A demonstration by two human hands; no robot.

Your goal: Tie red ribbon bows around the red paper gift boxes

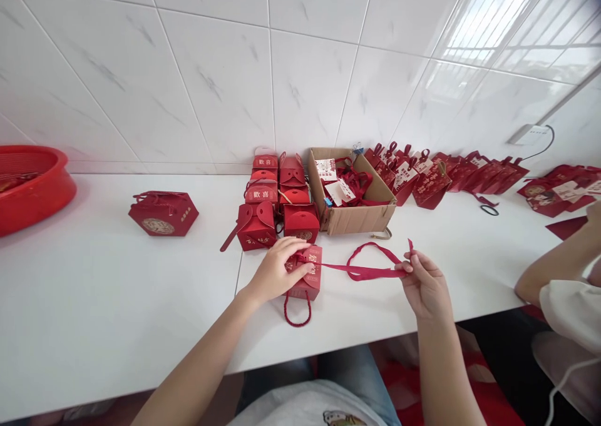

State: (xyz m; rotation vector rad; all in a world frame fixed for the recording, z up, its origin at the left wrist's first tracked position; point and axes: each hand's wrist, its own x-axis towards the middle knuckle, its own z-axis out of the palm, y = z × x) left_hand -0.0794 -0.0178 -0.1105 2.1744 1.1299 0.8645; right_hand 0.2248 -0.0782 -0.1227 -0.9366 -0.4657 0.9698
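A small red gift box [313,283] with gold lettering lies on the white table in front of me, its twisted cord handle [297,323] looping toward the near edge. Across its top my left hand [275,268] grips it, fingers over the far side and thumb near the middle. From the top of the box a dark red ribbon [375,271] runs to the right, with a loose loop lying along it. Its far end is pinched between the fingers of my right hand [426,283], a short tail sticking up above them.
Several red boxes [256,226] stand in rows behind. A cardboard box [359,218] holds ribbons and tags. More tagged boxes [429,185] line the wall, near black-handled scissors [489,210]. A single box [163,213] and a red basin [61,191] sit left; another person's arm [556,260] is right.
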